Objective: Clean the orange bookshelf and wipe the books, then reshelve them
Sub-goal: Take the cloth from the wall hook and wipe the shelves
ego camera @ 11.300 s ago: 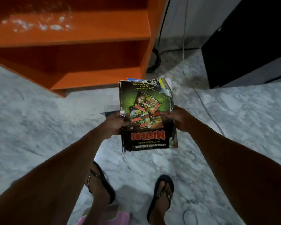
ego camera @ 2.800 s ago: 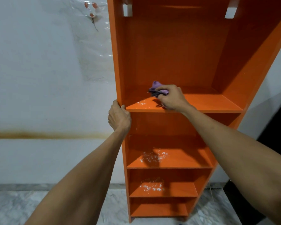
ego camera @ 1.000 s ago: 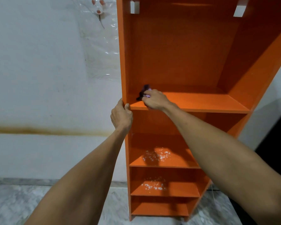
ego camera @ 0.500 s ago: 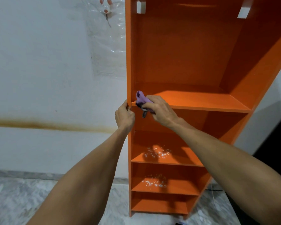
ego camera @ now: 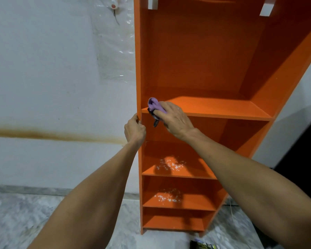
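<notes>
The tall orange bookshelf (ego camera: pixel 201 56) stands against a white wall with no books on its shelves. My right hand (ego camera: pixel 174 119) holds a purple cloth (ego camera: pixel 155 105) at the front left corner of the upper shelf board (ego camera: pixel 221 108). My left hand (ego camera: pixel 134 130) grips the front edge of the bookshelf's left side panel, just below that board. White dust specks (ego camera: pixel 171 164) lie on the two shelves below. A corner of the books (ego camera: pixel 203 246) shows on the floor at the bottom edge.
A clear plastic sheet (ego camera: pixel 113 42) hangs on the wall left of the bookshelf. A brown stain line (ego camera: pixel 43 134) runs along the wall. The floor is grey marble (ego camera: pixel 25 212). A dark cabinet (ego camera: pixel 305 150) stands to the right.
My right hand has drawn the cloth from the shelf surface to its front left corner and edge. The left hand has kept its grip on the side panel. The stack of books is no longer in my hands.
</notes>
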Demonstrator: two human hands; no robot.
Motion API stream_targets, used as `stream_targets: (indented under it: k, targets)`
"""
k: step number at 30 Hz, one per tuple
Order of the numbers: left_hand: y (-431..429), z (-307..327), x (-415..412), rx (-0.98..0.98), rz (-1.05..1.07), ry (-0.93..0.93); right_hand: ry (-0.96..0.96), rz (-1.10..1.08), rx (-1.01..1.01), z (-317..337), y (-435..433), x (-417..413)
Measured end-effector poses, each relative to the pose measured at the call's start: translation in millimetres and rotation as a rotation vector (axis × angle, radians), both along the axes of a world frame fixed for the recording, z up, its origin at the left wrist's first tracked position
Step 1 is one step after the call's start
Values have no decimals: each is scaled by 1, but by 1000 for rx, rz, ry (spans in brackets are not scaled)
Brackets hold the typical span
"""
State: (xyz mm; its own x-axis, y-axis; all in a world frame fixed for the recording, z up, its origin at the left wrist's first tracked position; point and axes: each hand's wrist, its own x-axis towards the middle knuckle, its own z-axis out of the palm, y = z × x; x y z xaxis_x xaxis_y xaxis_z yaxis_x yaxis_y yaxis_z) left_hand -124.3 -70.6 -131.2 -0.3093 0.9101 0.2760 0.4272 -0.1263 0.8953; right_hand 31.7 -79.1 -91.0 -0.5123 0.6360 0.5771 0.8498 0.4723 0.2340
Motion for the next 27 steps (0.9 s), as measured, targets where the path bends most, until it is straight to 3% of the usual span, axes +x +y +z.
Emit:
stream_targets:
  k: [9,13,15,22,27]
  targets:
    - [6,-21,9,-84,45,22,-91,-169,-18,-29,-3,76]
    - [6,-40,12,-143,70,35,-160,-83,39,-56,-22,102]
    - [5,-51,14,-175,74,26,-174,-70,-25,-83,-32,110]
    - [7,-119,14,-297,91,88,220,-214,-364,-163,-23,121]
    - [8,-186,13,-360,74,154,493,-553,-544,-228,3,141]
